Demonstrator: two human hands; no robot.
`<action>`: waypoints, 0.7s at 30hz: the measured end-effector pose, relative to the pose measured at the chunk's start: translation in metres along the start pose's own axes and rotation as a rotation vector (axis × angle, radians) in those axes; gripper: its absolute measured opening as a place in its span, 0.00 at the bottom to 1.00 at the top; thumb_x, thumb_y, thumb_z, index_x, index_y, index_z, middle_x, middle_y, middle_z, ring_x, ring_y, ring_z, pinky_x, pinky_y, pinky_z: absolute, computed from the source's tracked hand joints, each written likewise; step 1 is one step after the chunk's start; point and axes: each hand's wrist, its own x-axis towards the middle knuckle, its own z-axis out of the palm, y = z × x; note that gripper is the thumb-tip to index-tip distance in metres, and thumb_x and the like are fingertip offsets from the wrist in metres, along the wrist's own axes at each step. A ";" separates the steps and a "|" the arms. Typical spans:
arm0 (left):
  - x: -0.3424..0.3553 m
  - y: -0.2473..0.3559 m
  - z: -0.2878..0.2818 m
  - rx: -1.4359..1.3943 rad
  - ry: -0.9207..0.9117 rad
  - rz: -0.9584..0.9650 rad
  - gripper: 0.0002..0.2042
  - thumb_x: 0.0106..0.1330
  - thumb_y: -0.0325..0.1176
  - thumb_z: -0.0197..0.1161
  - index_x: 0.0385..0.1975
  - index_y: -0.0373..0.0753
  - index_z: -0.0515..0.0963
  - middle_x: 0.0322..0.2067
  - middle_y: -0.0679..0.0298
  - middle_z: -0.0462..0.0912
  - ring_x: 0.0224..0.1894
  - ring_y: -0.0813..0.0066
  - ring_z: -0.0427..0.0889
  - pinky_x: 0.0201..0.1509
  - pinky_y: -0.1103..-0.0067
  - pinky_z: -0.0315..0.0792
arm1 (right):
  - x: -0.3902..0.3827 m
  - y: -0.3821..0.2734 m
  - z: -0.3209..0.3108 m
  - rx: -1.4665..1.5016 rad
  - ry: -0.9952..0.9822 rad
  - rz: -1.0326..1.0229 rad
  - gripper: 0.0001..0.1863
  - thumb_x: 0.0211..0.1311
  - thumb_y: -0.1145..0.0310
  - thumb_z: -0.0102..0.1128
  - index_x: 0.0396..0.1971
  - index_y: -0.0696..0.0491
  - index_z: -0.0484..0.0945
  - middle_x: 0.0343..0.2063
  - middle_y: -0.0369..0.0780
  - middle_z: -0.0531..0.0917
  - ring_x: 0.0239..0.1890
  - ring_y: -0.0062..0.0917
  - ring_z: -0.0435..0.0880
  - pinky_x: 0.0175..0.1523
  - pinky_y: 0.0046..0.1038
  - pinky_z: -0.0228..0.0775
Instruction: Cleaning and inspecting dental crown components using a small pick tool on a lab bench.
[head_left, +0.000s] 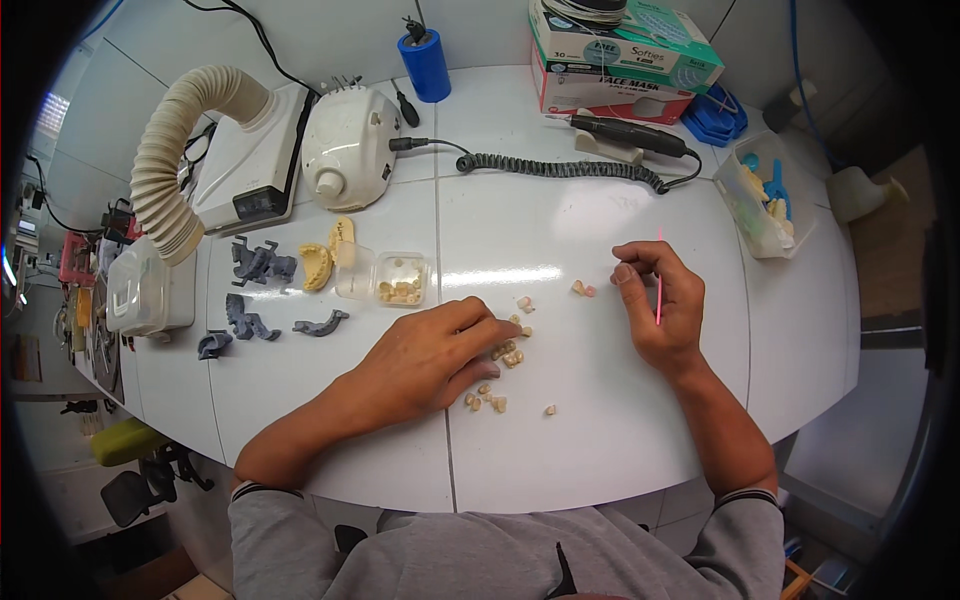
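Several loose cream-coloured artificial teeth (513, 358) lie on the white table in a loose cluster. My left hand (425, 345) reaches over them from the left, index finger and thumb apart, the index fingertip touching a tooth (526, 331). Its other fingers are partly hidden. To the right, my right hand (662, 310) is raised a little with curled fingers, holding a thin pink pencil-like stick (659, 290). Two small pieces with pink parts, one nearer piece (525, 304) and another piece (583, 288), lie between the hands. A single tooth (550, 410) rests closer to me.
A small clear box (404, 280) of teeth stands open beyond my left hand, beside yellowish dental models (316, 266) and grey models (262, 262). Behind are a white control unit (350, 150), a hose (180, 140), a corded handpiece (630, 133), mask boxes (620, 60) and a clear bin (765, 200).
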 end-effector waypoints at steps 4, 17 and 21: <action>0.002 -0.002 0.004 -0.062 -0.050 -0.031 0.20 0.66 0.28 0.72 0.58 0.45 0.82 0.45 0.62 0.82 0.44 0.64 0.86 0.46 0.70 0.82 | -0.001 -0.001 0.000 -0.006 0.004 0.001 0.07 0.70 0.78 0.65 0.45 0.62 0.83 0.32 0.42 0.88 0.33 0.24 0.88 0.42 0.26 0.81; 0.004 -0.009 0.007 -0.040 -0.082 -0.037 0.15 0.66 0.27 0.72 0.52 0.41 0.82 0.46 0.62 0.81 0.45 0.64 0.86 0.48 0.70 0.83 | 0.000 -0.003 0.000 -0.021 -0.005 -0.002 0.07 0.71 0.78 0.64 0.45 0.62 0.83 0.32 0.41 0.88 0.34 0.24 0.88 0.43 0.27 0.82; 0.007 -0.010 0.009 -0.105 -0.019 -0.030 0.15 0.67 0.26 0.71 0.51 0.38 0.79 0.46 0.61 0.81 0.45 0.65 0.86 0.49 0.71 0.82 | -0.001 -0.001 -0.003 0.014 -0.015 0.004 0.10 0.78 0.78 0.54 0.51 0.62 0.81 0.33 0.41 0.87 0.36 0.24 0.87 0.45 0.26 0.82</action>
